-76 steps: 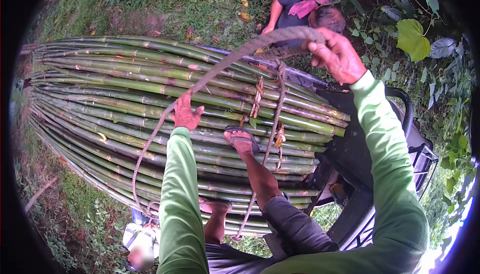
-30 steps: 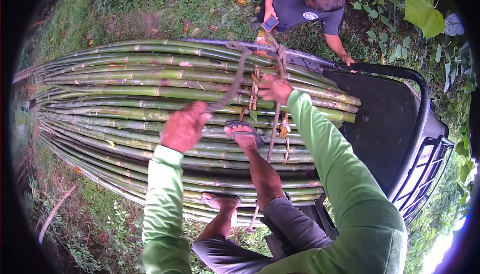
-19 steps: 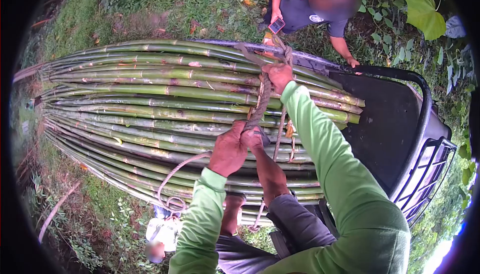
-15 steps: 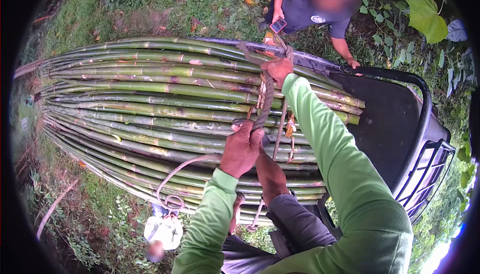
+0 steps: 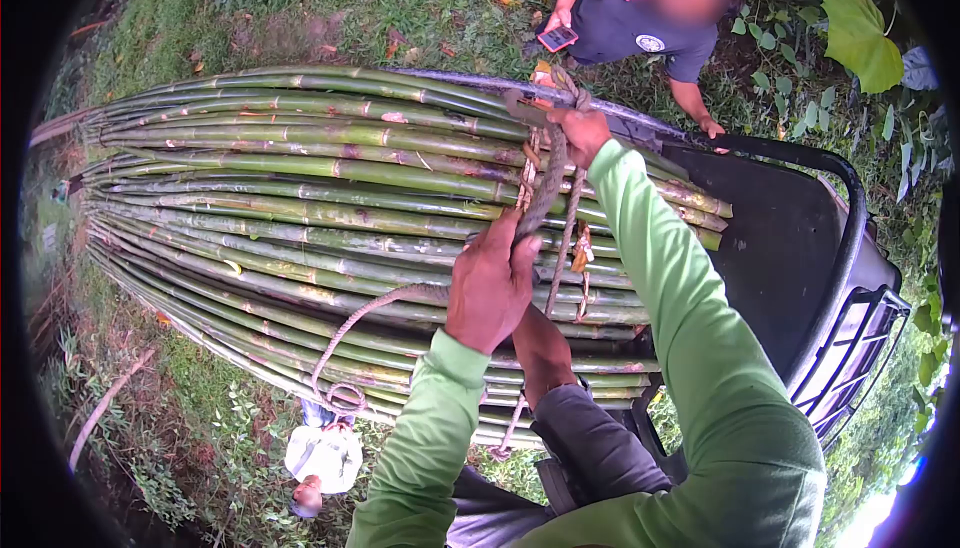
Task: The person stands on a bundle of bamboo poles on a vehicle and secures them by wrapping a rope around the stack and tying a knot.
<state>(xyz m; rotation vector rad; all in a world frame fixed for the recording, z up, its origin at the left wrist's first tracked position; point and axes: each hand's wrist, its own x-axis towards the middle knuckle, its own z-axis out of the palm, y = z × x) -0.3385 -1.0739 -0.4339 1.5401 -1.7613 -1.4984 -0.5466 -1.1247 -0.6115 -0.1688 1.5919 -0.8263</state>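
The thick grey-brown rope (image 5: 548, 188) stretches across a large bundle of green bamboo poles (image 5: 340, 213). My left hand (image 5: 490, 283) is closed round its lower part, with a loose thin tail curling away to the left. Farther up, my right hand (image 5: 582, 135) grips the same rope near the far edge of the bundle, beside a knotted part (image 5: 572, 88). Other strands and dry strips cross the poles just right of the rope. Beneath my left hand a bare lower leg (image 5: 543, 348) in dark trousers shows, its foot mostly hidden.
A person in a dark shirt (image 5: 640, 28) stands beyond the poles, one hand holding a phone (image 5: 557, 39), the other on a black rail (image 5: 790, 151). Another person in white (image 5: 323, 458) is below the bundle. A dark vehicle bed (image 5: 770, 238) lies right, with grass and plants around.
My left hand has moved slightly up and right, and my right hand slightly right, both still on the rope. The person in the dark shirt appears shifted right.
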